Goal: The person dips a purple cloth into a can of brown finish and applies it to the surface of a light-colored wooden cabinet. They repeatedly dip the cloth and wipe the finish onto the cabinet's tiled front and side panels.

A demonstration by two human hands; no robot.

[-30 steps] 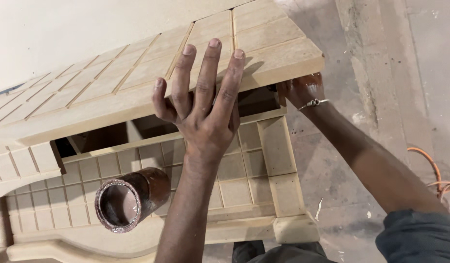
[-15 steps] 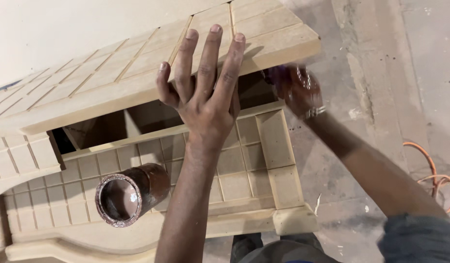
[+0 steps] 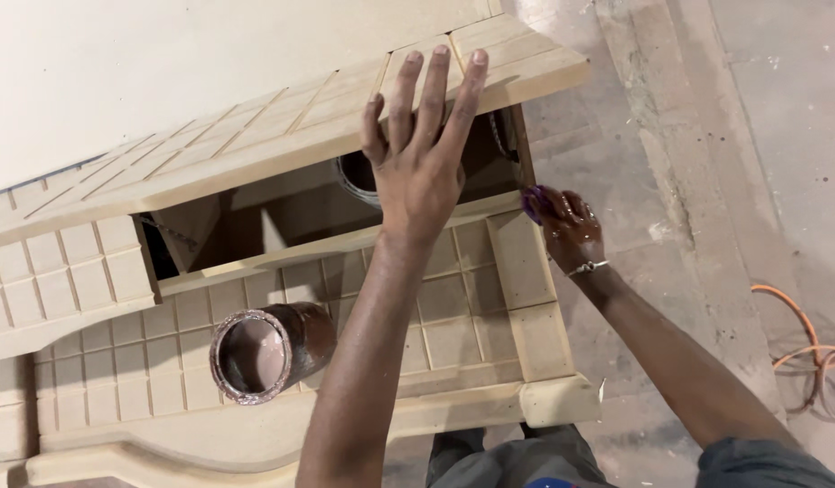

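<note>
The left hand (image 3: 424, 154) lies flat on the front edge of the top board (image 3: 255, 136) of a pale wooden cabinet (image 3: 489, 298), with its fingers spread apart and nothing held in it. The right hand (image 3: 569, 228) is lower down, at the right side of the cabinet front, beside the dark open drawer gap (image 3: 255, 221). Its fingers are curled shut on a small purple cloth (image 3: 533, 202), which presses against the wood near the corner of the gap. There is a thin bracelet (image 3: 587, 267) on that wrist. The cabinet front is cut into many little squares. A round brown tin (image 3: 265, 351) sits on the squared panel below the gap, open and stained inside, well left of the right hand. Inside the gap, behind the left hand, part of another round can (image 3: 354, 176) shows. An orange cable (image 3: 806, 348) curls on the dusty floor (image 3: 706, 136) to the right.
</note>
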